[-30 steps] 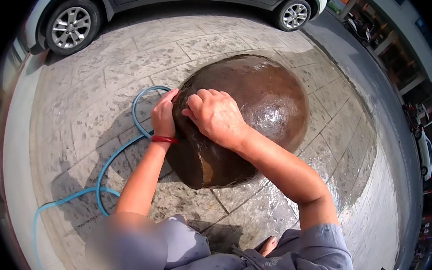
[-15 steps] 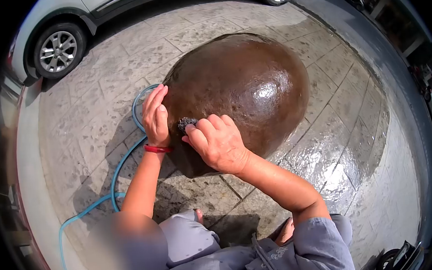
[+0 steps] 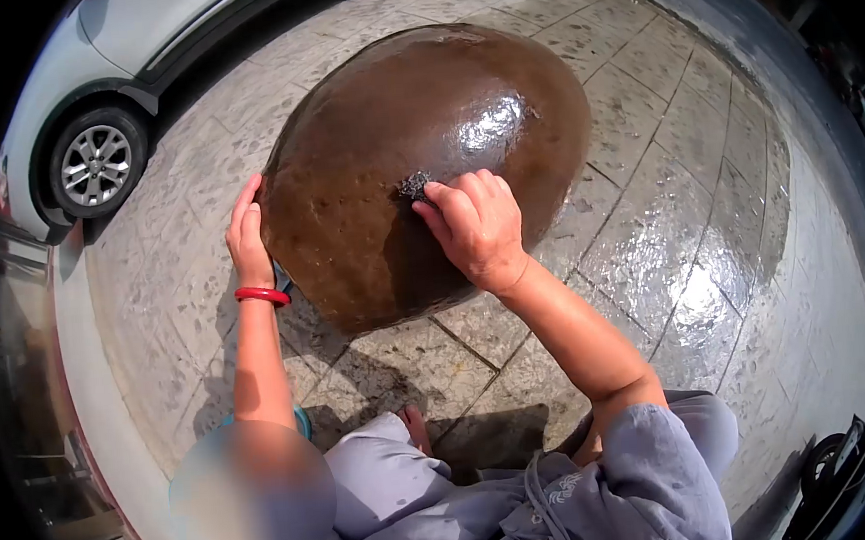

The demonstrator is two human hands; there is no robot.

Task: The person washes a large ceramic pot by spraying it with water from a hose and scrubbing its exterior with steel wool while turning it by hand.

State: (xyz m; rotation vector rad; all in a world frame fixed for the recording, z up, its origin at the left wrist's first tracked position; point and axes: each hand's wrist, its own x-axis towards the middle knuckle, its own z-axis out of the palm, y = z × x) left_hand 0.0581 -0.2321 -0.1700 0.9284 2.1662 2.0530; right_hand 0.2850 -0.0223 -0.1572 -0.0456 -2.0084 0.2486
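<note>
A large, wet brown object (image 3: 345,166) with a smooth domed surface lies on the paving. My right hand (image 3: 475,229) is closed on a dark, wiry scouring pad (image 3: 415,186), which touches the upper surface near its middle. At the object's left edge rests my left hand (image 3: 250,238), its fingers stretched out along the side, with nothing seen in it. A red bangle (image 3: 262,296) circles the left wrist.
A white car (image 3: 116,51) with a silver wheel (image 3: 96,165) stands at the upper left. Wet paving (image 3: 692,252) shines on the right. Part of a blue hose (image 3: 304,422) shows by the left forearm. A dark wheeled vehicle (image 3: 828,473) is at the lower right.
The right hand has moved the pad farther from the object's left edge, toward its middle. My left hand remains at the left side, its fingers lower along the edge. The whole view has shifted.
</note>
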